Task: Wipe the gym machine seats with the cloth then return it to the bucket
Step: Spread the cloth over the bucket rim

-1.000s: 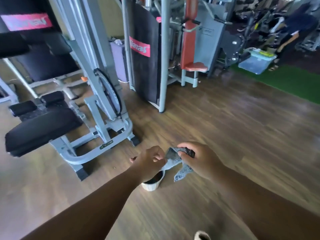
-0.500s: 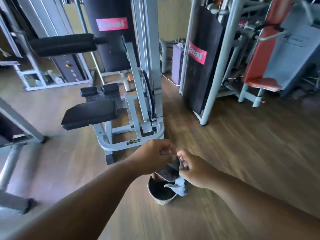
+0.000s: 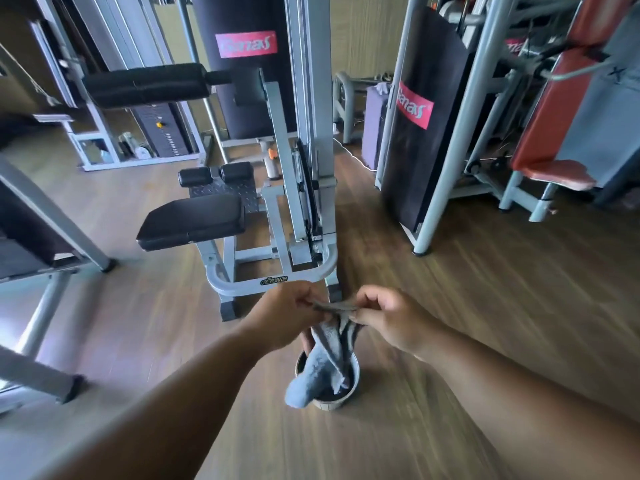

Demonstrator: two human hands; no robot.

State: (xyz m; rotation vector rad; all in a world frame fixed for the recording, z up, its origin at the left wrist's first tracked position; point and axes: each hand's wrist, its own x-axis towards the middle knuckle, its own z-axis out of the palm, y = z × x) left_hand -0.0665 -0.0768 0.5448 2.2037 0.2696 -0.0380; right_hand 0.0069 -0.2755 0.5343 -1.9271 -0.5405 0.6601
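Note:
A grey-blue cloth hangs between my two hands, stretched at its top edge. My left hand pinches one top corner and my right hand pinches the other. The cloth's lower end droops over a small round bucket on the wooden floor, directly below my hands. Ahead stands a grey machine with a black padded seat and two small black rollers. A red seat belongs to a machine at the far right.
The grey frame base of the black-seat machine lies just beyond my hands. A black weight-stack cover on grey posts stands to the right. Another machine's legs are at the left. Wooden floor opens to the right.
The view swung left and closer to the black-seat machine. The cloth went from bunched between my hands to spread and hanging down over the bucket.

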